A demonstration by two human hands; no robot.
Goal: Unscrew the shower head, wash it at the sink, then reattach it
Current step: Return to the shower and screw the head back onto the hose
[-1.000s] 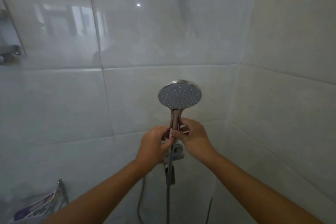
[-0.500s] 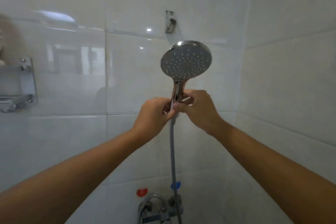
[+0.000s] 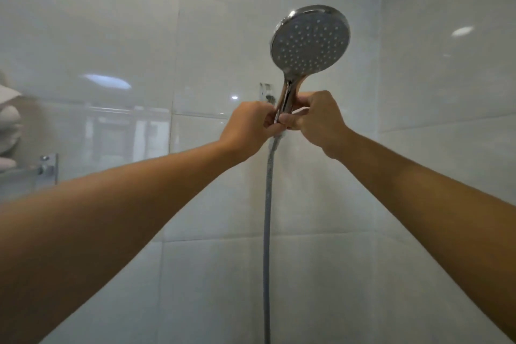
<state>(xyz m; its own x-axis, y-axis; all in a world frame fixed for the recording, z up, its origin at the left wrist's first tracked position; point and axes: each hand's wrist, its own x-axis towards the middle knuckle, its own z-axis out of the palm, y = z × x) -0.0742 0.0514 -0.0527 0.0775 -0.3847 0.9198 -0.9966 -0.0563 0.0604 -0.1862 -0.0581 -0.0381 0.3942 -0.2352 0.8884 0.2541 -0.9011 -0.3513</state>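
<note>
Holding the shower head (image 3: 310,42) up in front of the tiled wall (image 3: 111,45), you have both arms stretched out and both hands meeting at the bottom of its chrome handle. Your left hand (image 3: 247,128) comes in from the left with its fingers curled round the lower end of the handle, where the hose (image 3: 267,232) joins it. Your right hand (image 3: 315,117) grips from the other side, thumb and fingers pinched round the handle just above that joint, so the two hands touch each other there. The round spray face sits above your hands, tilted slightly to the right and turned toward you, its rows of pale nozzles plain to see. The ribbed hose hangs straight down from the joint and runs out of view at the bottom. Just behind your left knuckles, a small metal wall bracket (image 3: 265,92) is fixed to the tiles. At the far left edge you can see a chrome shelf (image 3: 42,169) with folded pale towels (image 3: 8,126) stacked above it.
</note>
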